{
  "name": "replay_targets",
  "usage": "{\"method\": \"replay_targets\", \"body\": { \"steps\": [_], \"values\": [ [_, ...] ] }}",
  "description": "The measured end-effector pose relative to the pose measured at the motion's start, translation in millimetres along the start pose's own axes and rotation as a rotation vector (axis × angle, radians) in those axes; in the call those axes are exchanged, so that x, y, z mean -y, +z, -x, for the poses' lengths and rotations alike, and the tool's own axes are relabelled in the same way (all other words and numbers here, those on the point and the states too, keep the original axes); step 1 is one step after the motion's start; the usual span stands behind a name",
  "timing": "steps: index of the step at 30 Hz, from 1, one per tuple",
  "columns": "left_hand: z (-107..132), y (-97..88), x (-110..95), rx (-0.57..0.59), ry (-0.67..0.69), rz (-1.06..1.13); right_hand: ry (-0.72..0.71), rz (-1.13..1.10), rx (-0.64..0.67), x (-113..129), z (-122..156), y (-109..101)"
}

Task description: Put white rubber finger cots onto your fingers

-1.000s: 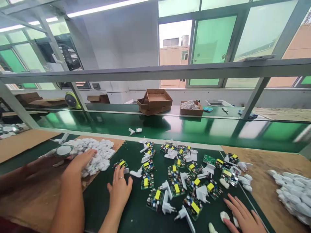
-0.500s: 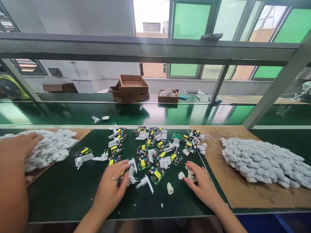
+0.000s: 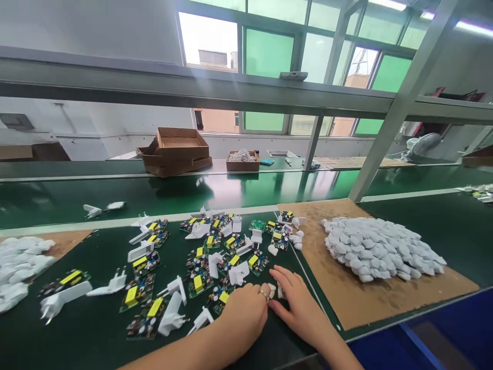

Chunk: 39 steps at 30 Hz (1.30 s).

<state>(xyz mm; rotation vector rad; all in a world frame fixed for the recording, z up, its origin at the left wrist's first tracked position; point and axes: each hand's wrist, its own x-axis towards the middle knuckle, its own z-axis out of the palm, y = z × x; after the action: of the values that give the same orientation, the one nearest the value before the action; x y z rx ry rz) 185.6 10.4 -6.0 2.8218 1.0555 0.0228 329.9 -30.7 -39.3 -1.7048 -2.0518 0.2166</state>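
My left hand (image 3: 246,311), with a ring on one finger, is closed and turned toward my right hand; what its fingertips hold is hidden. My right hand (image 3: 298,306) rests low over the dark green bench, thumb and fingers apart around small off-white lumps (image 3: 280,292). Another off-white lump (image 3: 271,291) shows between the two hands. Circuit boards with yellow blocks (image 3: 198,282) and white plug casings (image 3: 172,314) lie scattered to the left and beyond my hands. A white plug part (image 3: 202,319) lies by my left forearm.
At right, a heap of white pieces (image 3: 379,249) sits on a cardboard sheet (image 3: 346,308); another white heap (image 3: 19,264) is at far left. Behind run a glossy green surface (image 3: 246,190), stacked cardboard boxes (image 3: 181,144) and a metal frame (image 3: 400,97).
My view has swung right. My left hand has left the plug parts and moved right, beside my right hand. The other person's arm at the left is out of view.
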Motion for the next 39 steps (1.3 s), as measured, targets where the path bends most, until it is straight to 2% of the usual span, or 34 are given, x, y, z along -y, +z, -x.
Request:
{"method": "replay_targets", "body": {
  "steps": [4, 8, 14, 17, 20, 22, 24, 26, 28, 32, 36, 39],
  "values": [
    [3, -0.6, 9, -0.055, -0.051, 0.125, 0.03, -0.082, -0.038, -2, 0, -2],
    [6, -0.9, 14, -0.062, -0.075, 0.189, 0.08, -0.099, -0.068, -1, 2, -2],
    [1, 2.1, 15, -0.025, -0.013, 0.187, -0.002, -0.099, -0.095, 2, 2, -5],
    [2, -1.6, 14, -0.053, -0.015, 0.226, -0.066, -0.1, -0.208, 2, 4, -6],
    [12, -13.2, 11, -0.115, -0.112, 0.342, -0.147, -0.157, -0.424, 9, 12, -7],
    [25, -21.5, 5, -0.147, -0.188, 0.431, -0.181, -0.237, -0.511, 20, 20, -7],
    [39, -26.7, -3, -0.187, -0.227, 0.571, -0.211, -0.32, -0.493, 33, 27, -7],
    [51, -27.3, -12, -0.26, -0.247, 0.733, -0.215, -0.415, -0.421, 48, 32, -6],
    [60, -24.2, -20, -0.38, -0.29, 0.863, -0.176, -0.537, -0.329, 60, 34, -4],
    [67, -12.3, -27, -0.605, -0.378, 0.97, -0.085, -0.799, -0.179, 71, 35, -2],
    [69, -0.5, -26, -0.68, -0.292, 0.959, -0.025, -0.94, -0.146, 74, 37, -1],
    [68, 5.8, -26, -0.826, -0.19, 0.987, -0.051, -0.985, -0.196, 79, 39, 5]
  ]
}}
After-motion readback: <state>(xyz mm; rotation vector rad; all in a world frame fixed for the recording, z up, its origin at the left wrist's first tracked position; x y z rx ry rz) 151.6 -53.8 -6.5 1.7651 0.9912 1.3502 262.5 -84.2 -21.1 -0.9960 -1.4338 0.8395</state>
